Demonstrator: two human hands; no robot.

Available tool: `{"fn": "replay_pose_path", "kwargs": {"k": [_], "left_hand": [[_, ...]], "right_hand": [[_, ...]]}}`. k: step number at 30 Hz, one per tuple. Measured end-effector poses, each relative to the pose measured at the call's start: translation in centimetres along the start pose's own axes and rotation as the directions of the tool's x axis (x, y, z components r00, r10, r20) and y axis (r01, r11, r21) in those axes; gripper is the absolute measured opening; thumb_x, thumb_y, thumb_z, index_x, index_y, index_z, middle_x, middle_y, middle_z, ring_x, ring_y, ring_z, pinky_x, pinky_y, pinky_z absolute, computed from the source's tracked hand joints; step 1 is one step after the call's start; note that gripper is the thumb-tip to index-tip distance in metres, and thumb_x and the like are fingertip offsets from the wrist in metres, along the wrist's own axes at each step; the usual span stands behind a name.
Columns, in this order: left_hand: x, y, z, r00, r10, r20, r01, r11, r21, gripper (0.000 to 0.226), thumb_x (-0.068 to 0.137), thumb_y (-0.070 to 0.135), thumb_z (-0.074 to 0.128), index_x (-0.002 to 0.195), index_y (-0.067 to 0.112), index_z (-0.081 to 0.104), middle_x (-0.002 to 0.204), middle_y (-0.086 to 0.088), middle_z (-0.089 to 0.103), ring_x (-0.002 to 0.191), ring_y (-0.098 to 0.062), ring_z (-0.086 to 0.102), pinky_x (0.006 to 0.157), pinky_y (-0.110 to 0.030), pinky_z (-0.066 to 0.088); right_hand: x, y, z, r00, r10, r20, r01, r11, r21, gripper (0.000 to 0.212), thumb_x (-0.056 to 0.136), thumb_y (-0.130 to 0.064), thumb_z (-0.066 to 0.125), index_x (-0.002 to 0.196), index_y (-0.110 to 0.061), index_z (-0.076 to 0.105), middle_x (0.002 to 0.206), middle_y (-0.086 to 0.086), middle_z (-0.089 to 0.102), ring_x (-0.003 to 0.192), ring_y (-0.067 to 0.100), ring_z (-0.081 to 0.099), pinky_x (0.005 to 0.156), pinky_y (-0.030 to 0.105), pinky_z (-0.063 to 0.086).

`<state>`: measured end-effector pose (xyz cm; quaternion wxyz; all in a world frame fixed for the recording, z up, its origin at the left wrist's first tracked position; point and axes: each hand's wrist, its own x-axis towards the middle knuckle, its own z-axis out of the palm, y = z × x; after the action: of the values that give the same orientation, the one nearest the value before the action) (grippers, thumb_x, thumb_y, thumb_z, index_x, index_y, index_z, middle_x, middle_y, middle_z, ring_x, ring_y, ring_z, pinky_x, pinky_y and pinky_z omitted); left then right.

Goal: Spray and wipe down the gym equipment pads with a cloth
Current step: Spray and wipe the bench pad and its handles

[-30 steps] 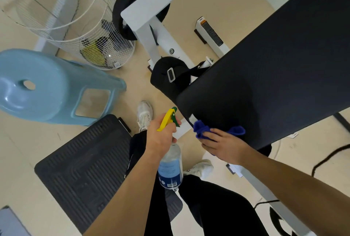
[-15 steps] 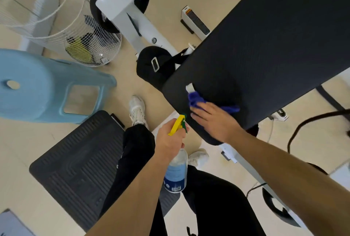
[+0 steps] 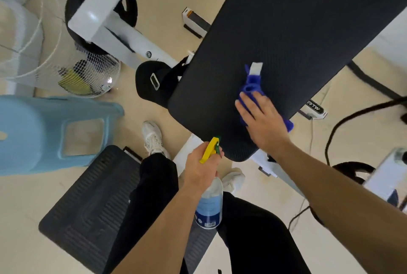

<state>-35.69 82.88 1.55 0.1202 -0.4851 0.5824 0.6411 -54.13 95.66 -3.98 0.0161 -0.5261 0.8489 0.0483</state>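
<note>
Moved: right hand point(image 3: 264, 124) and cloth point(image 3: 252, 85), from the near end of the pad point(image 3: 286, 31) further up it, toward its right edge. Right hand: fingers straight and spread, flat on the blue cloth, pressing it to the pad; cloth's white label points ahead. Left hand point(image 3: 200, 168): wrapped round the neck of the bottle point(image 3: 209, 207), yellow nozzle just below the pad's near end. Hands apart. Step, as judged: wiping. To do it well: keep the palm flat, overlap lengthwise strokes, take in both edges and the rounded near end, spray again before the far part. Around: cap point(image 3: 152, 82) beside the pad's left edge; stool point(image 3: 33, 133), mat point(image 3: 92, 196) and fan point(image 3: 55, 53) on the floor.
</note>
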Motion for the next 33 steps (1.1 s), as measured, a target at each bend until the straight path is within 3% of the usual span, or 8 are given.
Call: {"fn": "replay_pose_path", "kwargs": {"k": [4,9,15,19,23,27,31,33], "left_hand": [[0.6,2.3,0.0,0.997,0.057,0.049,-0.058,0.998,0.021,0.027,0.091,-0.001,0.053,0.090,0.018,0.073,0.098,-0.015,0.076,0.073,-0.018,0.059,0.058,-0.030,0.053],[1.7,7.6,2.1,0.976,0.168,0.137,-0.185,0.975,0.122,0.024,0.081,0.005,0.053,0.091,0.013,0.074,0.096,-0.007,0.078,0.066,-0.011,0.059,0.054,-0.026,0.052],[2.3,14.9,8.7,0.934,0.271,0.232,-0.333,0.896,0.293,0.029,0.091,-0.003,0.055,0.091,0.018,0.075,0.096,-0.002,0.078,0.072,-0.014,0.062,0.057,-0.026,0.053],[1.5,19.7,13.6,0.902,0.343,0.263,-0.418,0.849,0.323,0.024,0.076,0.013,0.055,0.084,0.023,0.075,0.095,-0.008,0.077,0.073,-0.014,0.063,0.056,-0.028,0.054],[1.2,24.0,17.7,0.866,0.402,0.298,-0.493,0.790,0.366,0.025,0.089,-0.003,0.053,0.089,0.012,0.073,0.098,-0.013,0.074,0.070,-0.020,0.057,0.056,-0.031,0.056],[1.0,27.6,21.3,0.843,0.452,0.293,-0.538,0.723,0.433,0.015,0.093,0.001,0.056,0.094,0.005,0.070,0.099,-0.021,0.071,0.071,-0.023,0.056,0.057,-0.031,0.057],[1.0,30.3,23.9,0.834,0.465,0.298,-0.552,0.698,0.455,0.014,0.093,0.001,0.056,0.095,0.004,0.070,0.089,-0.014,0.066,0.074,-0.020,0.055,0.056,-0.027,0.055],[1.0,31.7,25.1,0.835,0.472,0.284,-0.550,0.690,0.470,0.016,0.094,0.002,0.055,0.097,0.005,0.070,0.089,-0.010,0.066,0.074,-0.018,0.055,0.054,-0.024,0.053]], "right_hand": [[-4.4,-1.3,1.5,0.997,-0.076,0.003,0.076,0.994,0.074,0.072,0.084,-0.013,0.070,0.150,-0.013,0.042,0.158,0.010,0.037,0.144,0.037,0.035,0.118,0.049,0.027],[-3.4,3.2,-0.8,0.894,0.421,-0.153,-0.380,0.894,0.239,0.073,0.084,-0.006,0.067,0.151,-0.012,0.040,0.160,0.010,0.033,0.146,0.036,0.031,0.114,0.047,0.038],[-0.5,12.9,-7.3,0.418,0.881,-0.222,-0.556,0.441,0.704,0.058,0.094,-0.005,0.056,0.150,-0.008,0.040,0.156,0.015,0.035,0.141,0.034,0.037,0.114,0.042,0.037],[-0.2,20.2,-11.4,0.096,0.995,0.030,-0.254,-0.005,0.967,0.046,0.094,-0.032,0.042,0.139,-0.025,0.044,0.140,0.006,0.050,0.114,0.027,0.059,0.095,0.045,0.053],[-1.5,26.8,-14.9,-0.110,0.951,0.289,0.030,-0.288,0.957,0.044,0.086,-0.034,0.059,0.120,-0.007,0.051,0.114,0.004,0.063,0.099,0.023,0.067,0.086,0.039,0.056],[-2.8,31.4,-17.0,-0.059,0.843,0.534,0.388,-0.473,0.791,0.020,0.083,-0.029,0.066,0.074,-0.014,0.055,0.064,-0.004,0.060,0.059,0.016,0.059,0.063,0.030,0.051],[-3.6,34.2,-17.0,0.181,0.816,0.549,0.786,-0.455,0.419,0.028,0.094,-0.027,0.052,0.104,-0.003,0.062,0.105,0.011,0.075,0.098,0.030,0.072,0.093,0.041,0.057],[-3.8,35.0,-17.7,0.296,0.833,0.468,0.857,-0.448,0.254,0.039,0.098,-0.028,0.039,0.115,0.001,0.058,0.118,0.016,0.070,0.102,0.034,0.070,0.088,0.039,0.057]]}}
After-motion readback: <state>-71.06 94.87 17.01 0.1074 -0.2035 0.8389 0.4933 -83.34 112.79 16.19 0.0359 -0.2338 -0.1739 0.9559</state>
